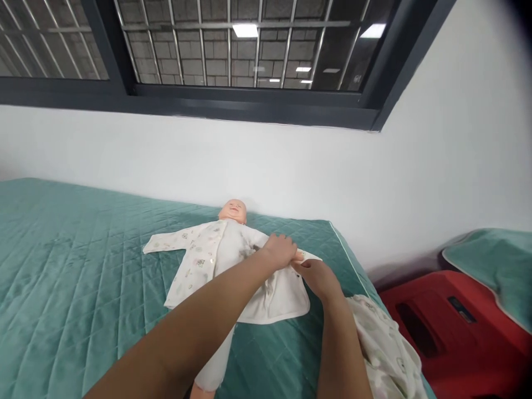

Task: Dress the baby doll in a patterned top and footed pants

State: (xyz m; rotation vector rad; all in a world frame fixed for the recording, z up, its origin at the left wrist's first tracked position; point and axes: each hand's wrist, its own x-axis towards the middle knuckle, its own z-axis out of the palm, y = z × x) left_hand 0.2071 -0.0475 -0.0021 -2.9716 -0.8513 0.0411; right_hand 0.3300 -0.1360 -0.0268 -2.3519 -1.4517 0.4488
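Observation:
A baby doll (233, 211) lies on its back, its head toward the wall. A white printed baby jacket (195, 274) is spread over and beneath it, the front open over a white undergarment. One sleeve stretches out flat to the left. At the other side, my left hand (281, 251) is closed on the jacket sleeve around the doll's arm. Close beside it, my right hand (318, 276) pinches the same sleeve near its cuff, where a bit of the doll's hand shows between my hands. My left forearm crosses over the doll's middle and hides part of it.
A green quilted cover (83, 266) lies under everything. Crumpled printed white clothing (386, 343) sits at the right edge. Beyond that edge stands a red plastic stool (477, 327), with green fabric (494, 260) behind it. A white wall (166, 155) and barred window rise at the back.

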